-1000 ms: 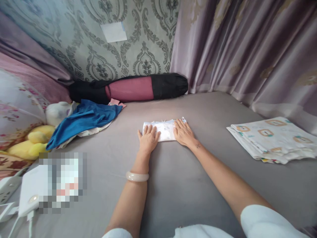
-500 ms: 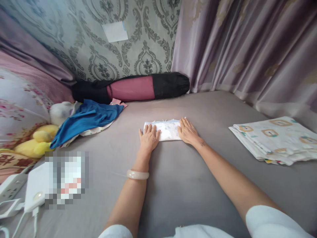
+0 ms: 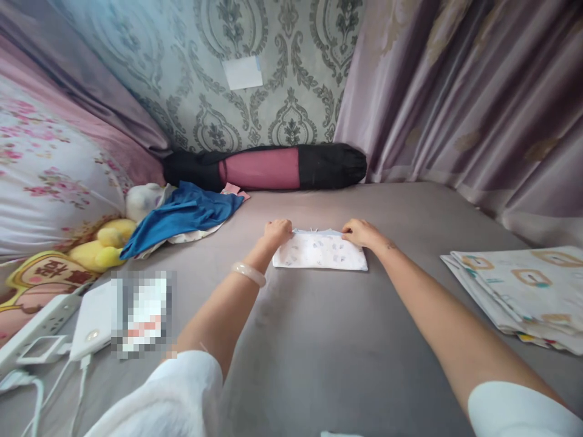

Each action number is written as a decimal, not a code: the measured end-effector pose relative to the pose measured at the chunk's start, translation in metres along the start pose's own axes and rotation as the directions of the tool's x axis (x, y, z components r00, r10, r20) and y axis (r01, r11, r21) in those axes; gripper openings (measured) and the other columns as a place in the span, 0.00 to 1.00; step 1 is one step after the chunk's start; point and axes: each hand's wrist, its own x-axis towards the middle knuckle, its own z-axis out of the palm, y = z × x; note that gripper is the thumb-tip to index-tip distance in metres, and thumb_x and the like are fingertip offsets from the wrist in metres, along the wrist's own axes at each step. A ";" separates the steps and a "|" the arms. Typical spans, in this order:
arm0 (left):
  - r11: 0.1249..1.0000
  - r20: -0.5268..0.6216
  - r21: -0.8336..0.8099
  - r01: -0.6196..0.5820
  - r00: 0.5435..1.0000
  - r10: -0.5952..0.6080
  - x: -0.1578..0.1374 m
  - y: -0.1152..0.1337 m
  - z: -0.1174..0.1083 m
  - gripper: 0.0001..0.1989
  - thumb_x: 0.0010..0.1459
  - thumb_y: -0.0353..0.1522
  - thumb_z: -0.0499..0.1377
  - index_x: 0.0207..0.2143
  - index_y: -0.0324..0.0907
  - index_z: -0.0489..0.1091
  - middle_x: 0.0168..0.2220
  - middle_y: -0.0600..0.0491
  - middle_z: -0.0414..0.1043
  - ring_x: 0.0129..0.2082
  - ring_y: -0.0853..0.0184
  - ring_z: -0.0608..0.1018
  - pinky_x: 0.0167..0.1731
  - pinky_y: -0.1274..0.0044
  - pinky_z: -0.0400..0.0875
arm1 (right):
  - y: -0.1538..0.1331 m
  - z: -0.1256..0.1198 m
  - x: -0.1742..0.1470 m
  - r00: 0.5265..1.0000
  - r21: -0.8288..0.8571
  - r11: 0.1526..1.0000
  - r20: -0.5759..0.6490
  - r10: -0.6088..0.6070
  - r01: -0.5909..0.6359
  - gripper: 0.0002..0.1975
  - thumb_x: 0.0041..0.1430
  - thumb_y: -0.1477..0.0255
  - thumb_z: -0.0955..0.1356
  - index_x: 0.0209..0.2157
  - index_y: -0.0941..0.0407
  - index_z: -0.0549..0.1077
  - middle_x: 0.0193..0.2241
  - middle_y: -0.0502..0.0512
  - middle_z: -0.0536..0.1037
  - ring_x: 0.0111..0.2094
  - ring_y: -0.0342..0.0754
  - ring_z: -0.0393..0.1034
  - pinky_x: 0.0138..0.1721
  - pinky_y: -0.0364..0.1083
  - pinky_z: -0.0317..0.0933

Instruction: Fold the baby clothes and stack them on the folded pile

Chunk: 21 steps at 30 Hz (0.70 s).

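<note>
A folded white cloth point(image 3: 320, 251) with a pale grey print lies flat on the grey bed sheet in front of me. Thin strings show at its far edge. My left hand point(image 3: 277, 233), its fingers curled, grips the far left corner. At the far right corner, my right hand point(image 3: 359, 233) pinches the edge between thumb and fingers. A pale bangle point(image 3: 249, 274) circles my left wrist. The undersides of both grips are hidden.
A stack of folded printed cloths point(image 3: 532, 285) lies at the right. To the left are a blue garment point(image 3: 186, 209), a yellow plush toy point(image 3: 107, 244), a power strip point(image 3: 40, 325) and a white box with cables point(image 3: 96, 315). A black and pink rolled bag point(image 3: 262, 169) rests against the wall.
Both hands, earlier flat on the cloth with fingers spread, have moved to its far corners and closed on them. More of the cloth's top shows. The view has shifted left.
</note>
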 end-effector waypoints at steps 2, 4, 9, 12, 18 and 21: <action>1.000 0.075 0.009 0.007 0.997 -0.008 0.013 -0.003 -0.007 0.16 0.53 0.35 0.61 0.46 0.45 0.73 0.52 0.47 0.74 0.52 0.58 0.73 0.50 0.71 0.66 | -0.002 -0.007 0.007 0.996 -0.019 1.000 0.085 0.008 -0.007 0.13 0.56 0.70 0.69 0.44 0.52 0.77 0.49 0.56 0.76 0.49 0.50 0.70 0.44 0.43 0.62; 1.000 0.159 0.026 0.008 0.987 -0.012 0.024 -0.005 -0.012 0.21 0.49 0.37 0.64 0.47 0.43 0.73 0.53 0.45 0.73 0.52 0.57 0.74 0.48 0.73 0.68 | -0.005 -0.013 0.013 0.986 -0.038 0.999 0.163 0.022 -0.016 0.13 0.55 0.71 0.70 0.44 0.54 0.76 0.48 0.57 0.76 0.46 0.50 0.72 0.42 0.43 0.63; 0.999 0.344 0.037 -0.037 0.939 0.022 0.043 -0.002 -0.021 0.23 0.48 0.34 0.65 0.48 0.40 0.75 0.46 0.46 0.78 0.43 0.59 0.79 0.42 0.77 0.71 | -0.010 -0.022 0.028 0.958 -0.050 0.999 0.285 0.011 0.003 0.10 0.51 0.74 0.71 0.38 0.54 0.78 0.38 0.56 0.80 0.37 0.49 0.75 0.35 0.43 0.65; 0.997 0.395 0.047 -0.060 0.918 0.037 0.052 0.000 -0.024 0.23 0.46 0.34 0.66 0.47 0.38 0.76 0.44 0.44 0.78 0.42 0.56 0.79 0.42 0.74 0.72 | -0.011 -0.025 0.035 0.942 -0.066 0.997 0.335 -0.002 0.025 0.08 0.48 0.74 0.72 0.34 0.54 0.78 0.33 0.55 0.80 0.35 0.50 0.75 0.35 0.44 0.65; 0.996 0.414 0.047 -0.081 0.909 0.055 0.059 -0.003 -0.024 0.24 0.43 0.34 0.67 0.46 0.39 0.77 0.45 0.42 0.78 0.44 0.53 0.79 0.43 0.71 0.72 | -0.012 -0.024 0.035 0.944 -0.093 0.995 0.330 0.007 0.025 0.10 0.47 0.73 0.72 0.35 0.55 0.80 0.33 0.57 0.81 0.36 0.52 0.75 0.37 0.46 0.66; 0.996 0.385 0.030 -0.078 0.921 0.061 0.052 -0.004 -0.022 0.23 0.45 0.32 0.66 0.46 0.38 0.77 0.46 0.42 0.78 0.43 0.54 0.79 0.41 0.72 0.72 | -0.012 -0.018 0.029 0.960 -0.086 0.996 0.277 0.029 -0.005 0.12 0.49 0.74 0.71 0.38 0.54 0.79 0.37 0.59 0.81 0.37 0.52 0.75 0.37 0.47 0.66</action>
